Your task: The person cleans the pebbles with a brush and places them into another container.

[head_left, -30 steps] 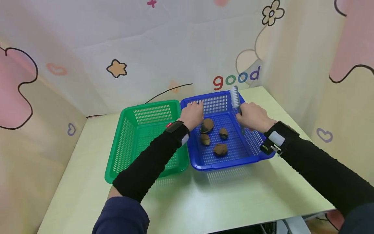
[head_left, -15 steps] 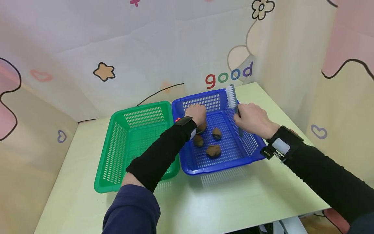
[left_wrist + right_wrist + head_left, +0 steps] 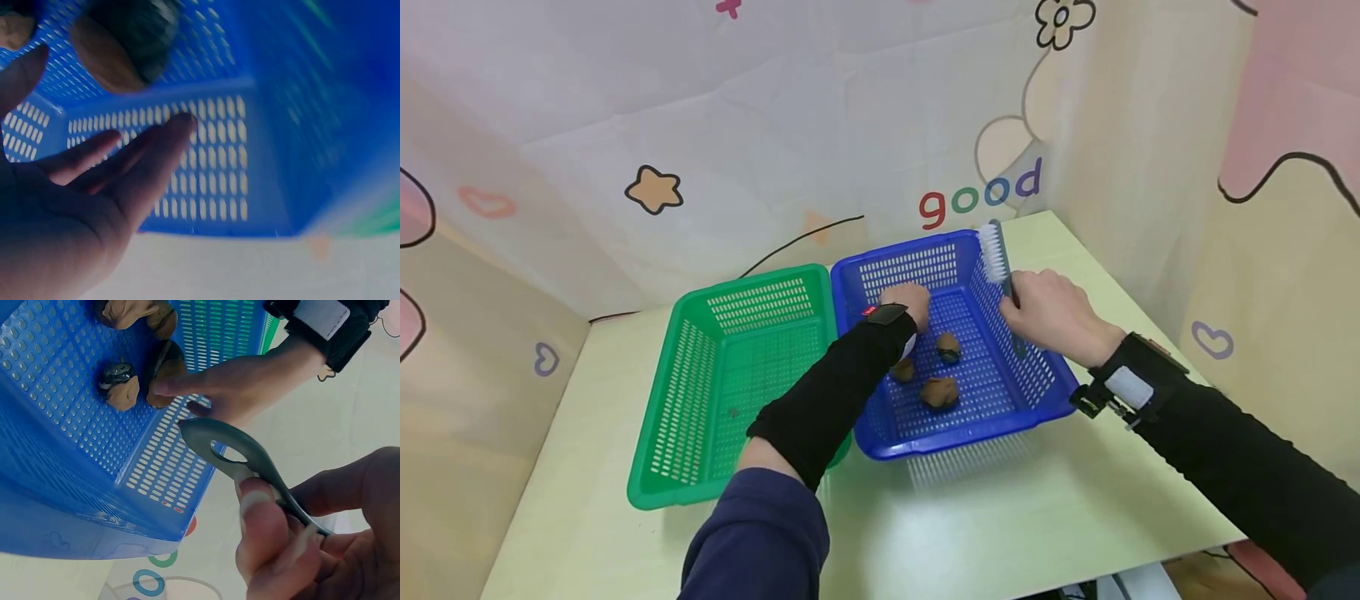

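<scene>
In the blue basket (image 3: 977,432) lie several dark stones partly coated with brown mud, among them a front stone (image 3: 940,393), a middle stone (image 3: 949,347) and a left stone (image 3: 904,369). My left hand (image 3: 910,302) reaches into the back left of this basket, fingers extended beside the largest stone (image 3: 122,47). From the right wrist view, a digit overlaps that stone; contact is hard to tell. My right hand (image 3: 1051,308) grips the grey handle (image 3: 250,447) of a scrub brush (image 3: 992,252), held over the basket's right wall with its white bristles facing left.
A green basket (image 3: 760,358) stands against the blue one's left side, with a small dark speck on its floor. Both rest on a pale green table (image 3: 925,525). A patterned curtain (image 3: 775,125) hangs behind and at the sides.
My left hand has gone down into the blue basket, now hiding the largest stone in the head view. The right hand keeps its grip on the brush. The head view has shifted slightly.
</scene>
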The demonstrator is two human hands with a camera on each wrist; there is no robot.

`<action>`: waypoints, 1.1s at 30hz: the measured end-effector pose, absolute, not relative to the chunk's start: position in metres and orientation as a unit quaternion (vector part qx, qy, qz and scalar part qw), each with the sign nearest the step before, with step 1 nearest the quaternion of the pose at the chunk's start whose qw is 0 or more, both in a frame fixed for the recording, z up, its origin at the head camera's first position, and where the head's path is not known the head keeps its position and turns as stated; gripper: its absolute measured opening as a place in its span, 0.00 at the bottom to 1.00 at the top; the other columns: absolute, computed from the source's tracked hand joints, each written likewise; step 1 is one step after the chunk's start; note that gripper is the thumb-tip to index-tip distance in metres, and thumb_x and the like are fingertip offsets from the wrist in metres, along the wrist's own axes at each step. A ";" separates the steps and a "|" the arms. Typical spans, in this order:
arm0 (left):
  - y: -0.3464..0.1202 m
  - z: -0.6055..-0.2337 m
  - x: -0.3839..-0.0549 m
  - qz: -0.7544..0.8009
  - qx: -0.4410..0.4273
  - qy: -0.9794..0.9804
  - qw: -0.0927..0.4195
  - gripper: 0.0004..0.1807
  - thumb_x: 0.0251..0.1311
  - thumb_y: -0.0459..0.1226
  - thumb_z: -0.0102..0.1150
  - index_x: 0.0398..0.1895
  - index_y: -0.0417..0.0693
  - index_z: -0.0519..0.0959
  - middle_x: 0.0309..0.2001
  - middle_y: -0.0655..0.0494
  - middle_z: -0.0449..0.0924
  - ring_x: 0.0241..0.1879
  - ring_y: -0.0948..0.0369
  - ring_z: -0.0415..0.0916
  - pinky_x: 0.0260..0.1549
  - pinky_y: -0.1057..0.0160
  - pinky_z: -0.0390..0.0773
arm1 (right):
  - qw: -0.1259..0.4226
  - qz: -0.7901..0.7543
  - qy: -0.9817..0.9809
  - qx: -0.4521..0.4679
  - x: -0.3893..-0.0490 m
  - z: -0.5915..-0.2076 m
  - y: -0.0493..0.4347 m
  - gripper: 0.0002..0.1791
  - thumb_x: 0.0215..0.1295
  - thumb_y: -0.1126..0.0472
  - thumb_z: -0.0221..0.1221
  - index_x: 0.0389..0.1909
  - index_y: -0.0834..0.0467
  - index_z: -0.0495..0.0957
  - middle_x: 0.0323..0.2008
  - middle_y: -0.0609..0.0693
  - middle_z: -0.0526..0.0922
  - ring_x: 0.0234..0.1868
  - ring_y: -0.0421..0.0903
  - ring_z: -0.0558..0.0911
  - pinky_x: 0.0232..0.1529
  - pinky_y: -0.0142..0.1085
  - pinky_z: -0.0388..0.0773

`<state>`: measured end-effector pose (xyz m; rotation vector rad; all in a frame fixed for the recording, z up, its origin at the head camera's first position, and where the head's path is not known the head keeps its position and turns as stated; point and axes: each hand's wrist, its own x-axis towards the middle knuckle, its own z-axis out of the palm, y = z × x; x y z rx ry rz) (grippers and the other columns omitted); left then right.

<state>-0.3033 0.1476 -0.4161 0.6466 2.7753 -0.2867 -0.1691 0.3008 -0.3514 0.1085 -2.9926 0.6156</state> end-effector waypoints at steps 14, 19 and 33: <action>0.158 -0.467 -0.329 -0.043 0.131 0.967 0.213 0.27 0.69 0.46 0.48 0.69 0.51 0.65 0.64 0.51 0.72 0.60 0.51 0.74 0.55 0.51 0.76 | 0.030 0.215 -0.975 0.036 -0.167 -0.351 0.300 0.14 0.68 0.61 0.48 0.40 0.70 0.73 0.21 0.57 0.76 0.18 0.46 0.76 0.14 0.29 0.66; 0.156 -0.459 -0.316 -0.041 0.118 0.969 0.213 0.31 0.71 0.45 0.45 0.74 0.51 0.54 0.69 0.50 0.66 0.64 0.50 0.70 0.59 0.53 0.74 | 0.030 0.217 -0.975 0.037 -0.166 -0.353 0.300 0.14 0.67 0.62 0.48 0.41 0.70 0.73 0.22 0.58 0.77 0.18 0.46 0.76 0.14 0.29 0.67; 0.141 -0.431 -0.312 0.044 0.160 0.971 0.170 0.22 0.60 0.42 0.62 0.58 0.48 0.75 0.57 0.49 0.78 0.52 0.52 0.78 0.44 0.57 0.80 | 0.050 0.232 -0.970 0.044 -0.164 -0.351 0.296 0.12 0.67 0.64 0.47 0.40 0.71 0.70 0.19 0.55 0.71 0.16 0.45 0.74 0.14 0.29 0.65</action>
